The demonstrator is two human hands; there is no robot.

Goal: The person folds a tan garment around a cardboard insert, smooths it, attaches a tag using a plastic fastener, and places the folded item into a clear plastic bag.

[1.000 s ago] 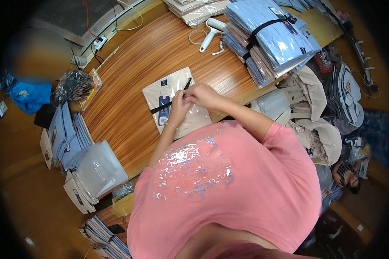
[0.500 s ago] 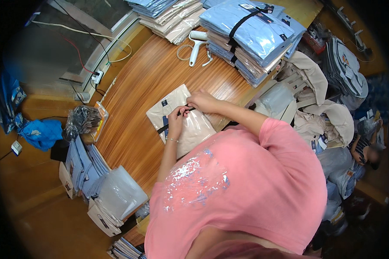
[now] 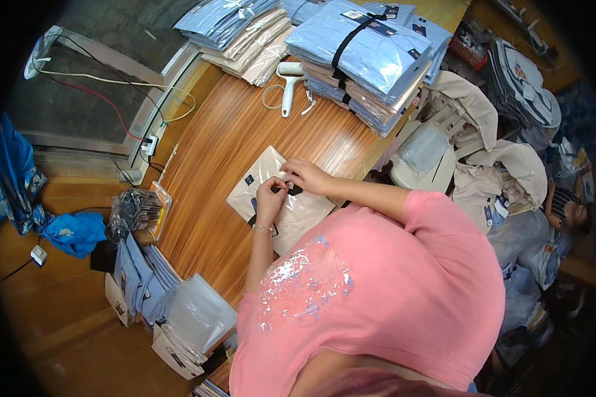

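A folded beige garment in clear plastic [image 3: 309, 213] lies on the wooden table in front of me, with dark tags on it. A black strap [image 3: 294, 189] crosses the top of the package. Pinched fingers of my left hand [image 3: 269, 200] hold the strap at the package's middle. My right hand [image 3: 307, 176] is closed on the strap just beside it, at the far edge. The two hands almost meet, and the exact form of the strap between their fingertips is hidden.
Past the hands, a lint roller [image 3: 289, 88] rests on the table [image 3: 208, 159]. Wrapped blue garments [image 3: 357, 49], bound with black strap, are stacked at far right. More stacks [image 3: 245, 40] stand behind. Clear bags [image 3: 202, 308] sit at left; a chair [image 3: 427, 155] stands at right.
Both hands have drawn closer together over the strap, the left fingers now pinching nearer the right hand. The whole view has shifted slightly; the package stays put on the table.
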